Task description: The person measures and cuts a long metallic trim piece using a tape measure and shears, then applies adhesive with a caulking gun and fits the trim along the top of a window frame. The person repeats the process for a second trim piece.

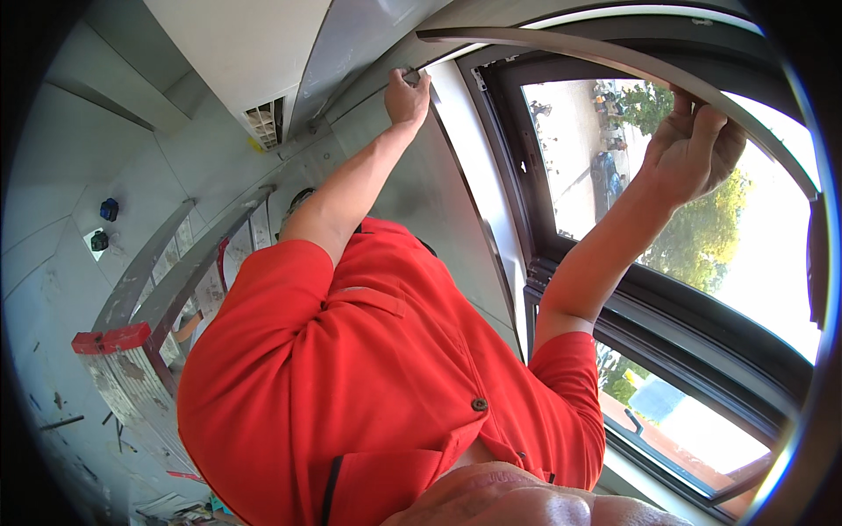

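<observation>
A long, narrow grey-brown trim strip [574, 46] stretches across the top of the dark window frame [502, 131], curved by the lens. My right hand [697, 149] is raised before the glass, its fingers closed on the strip's lower edge toward the right. Farther left, my left hand [408, 98] is up by the top corner of the white window jamb [456, 110], below the strip's left end. Its fingers are pinched together at a thin dark edge there; what they hold is too small to make out.
A paint-spattered stepladder [132, 351] with red end caps stands at left. A vent grille [265, 123] sits in a pale boxed section above. Two small dark devices [109, 209] and scattered scraps [61, 422] lie on the floor. Trees [702, 228] show through the window.
</observation>
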`<state>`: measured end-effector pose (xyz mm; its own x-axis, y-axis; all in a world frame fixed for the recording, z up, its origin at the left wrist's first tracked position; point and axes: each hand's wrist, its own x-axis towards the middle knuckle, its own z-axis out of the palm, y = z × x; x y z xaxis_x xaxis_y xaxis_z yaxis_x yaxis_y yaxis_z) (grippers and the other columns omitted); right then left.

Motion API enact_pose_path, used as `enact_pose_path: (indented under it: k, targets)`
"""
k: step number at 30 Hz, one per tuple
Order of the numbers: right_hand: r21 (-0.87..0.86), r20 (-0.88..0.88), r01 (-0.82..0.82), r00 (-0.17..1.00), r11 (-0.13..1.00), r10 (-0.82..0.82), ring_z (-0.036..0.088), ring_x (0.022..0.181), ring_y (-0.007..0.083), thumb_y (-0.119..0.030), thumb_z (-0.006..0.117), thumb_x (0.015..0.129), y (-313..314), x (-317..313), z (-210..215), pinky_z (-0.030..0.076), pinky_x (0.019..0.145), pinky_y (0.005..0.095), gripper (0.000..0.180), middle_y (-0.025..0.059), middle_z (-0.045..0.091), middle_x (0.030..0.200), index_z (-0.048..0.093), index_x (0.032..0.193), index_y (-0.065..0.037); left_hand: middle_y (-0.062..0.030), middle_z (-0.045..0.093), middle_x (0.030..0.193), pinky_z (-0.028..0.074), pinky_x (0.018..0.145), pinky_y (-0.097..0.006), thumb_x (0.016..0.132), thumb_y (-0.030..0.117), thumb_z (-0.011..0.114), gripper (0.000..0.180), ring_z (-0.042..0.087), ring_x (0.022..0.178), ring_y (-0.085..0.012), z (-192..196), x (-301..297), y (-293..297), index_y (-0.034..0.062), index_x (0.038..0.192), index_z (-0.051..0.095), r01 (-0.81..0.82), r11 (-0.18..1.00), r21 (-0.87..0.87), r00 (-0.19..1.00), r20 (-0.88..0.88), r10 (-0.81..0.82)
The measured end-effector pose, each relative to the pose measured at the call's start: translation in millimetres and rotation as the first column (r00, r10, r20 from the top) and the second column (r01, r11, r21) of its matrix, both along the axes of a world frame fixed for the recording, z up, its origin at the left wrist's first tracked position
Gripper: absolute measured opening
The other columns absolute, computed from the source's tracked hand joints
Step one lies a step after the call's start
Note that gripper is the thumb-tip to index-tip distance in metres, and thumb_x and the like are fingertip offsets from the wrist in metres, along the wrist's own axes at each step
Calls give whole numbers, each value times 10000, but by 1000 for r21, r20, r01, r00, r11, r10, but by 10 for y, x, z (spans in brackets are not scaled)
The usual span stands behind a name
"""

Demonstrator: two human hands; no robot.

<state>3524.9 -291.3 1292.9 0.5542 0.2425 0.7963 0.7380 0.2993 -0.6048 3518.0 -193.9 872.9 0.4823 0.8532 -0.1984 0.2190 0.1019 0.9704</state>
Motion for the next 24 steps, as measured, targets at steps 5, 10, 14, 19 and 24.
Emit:
enact_pose_path:
  k: [5, 10, 14, 19, 24]
  targets:
    - [-42, 10, -12, 1000, 999, 13, 764, 885, 222, -51, 790, 918, -146, -120, -6, 700, 798, 420, 290, 125, 732, 958, 622, 1148, 1, -186, 751, 923, 581, 770, -442, 890, 277, 790, 456, 737, 829, -350, -133, 86, -100, -29, 1219, 712, -30, 994, 106, 998, 54, 24]
    - [-41, 3, 19, 1000, 999, -19, 769, 881, 227, -58, 801, 912, -212, -248, -67, 702, 792, 417, 296, 130, 737, 966, 625, 1143, -5, -193, 741, 871, 580, 769, -445, 911, 273, 757, 472, 735, 827, -355, -228, 114, -113, -40, 1260, 703, -21, 980, 197, 999, 45, 12]
    - [-80, -6, -9, 1000, 997, 9, 772, 881, 230, -42, 799, 910, -393, -296, -20, 703, 789, 417, 291, 137, 740, 973, 624, 1139, 3, -185, 741, 826, 574, 741, -444, 915, 301, 743, 578, 740, 808, -345, -259, 61, -140, -70, 1344, 632, 57, 991, 118, 998, 7, -58]
    - [-33, -47, -10, 999, 999, 9, 774, 889, 241, -32, 801, 907, -577, -404, -85, 703, 787, 411, 280, 147, 744, 984, 631, 1127, 4, -225, 746, 982, 551, 871, -520, 943, 302, 688, 554, 713, 959, -443, -436, -390, -371, -63, 1353, 615, -28, 981, 194, 999, 38, 21]
    - [-32, -103, -147, 984, 989, 143, 750, 868, 208, 32, 778, 903, -649, -609, -365, 674, 804, 376, 236, 124, 737, 977, 656, 1105, 35, -248, 720, 975, 523, 844, -560, 1042, 426, 491, 462, 675, 959, -469, -903, -1580, -441, 14, 976, 688, 294, 956, 9, 924, -258, -282]
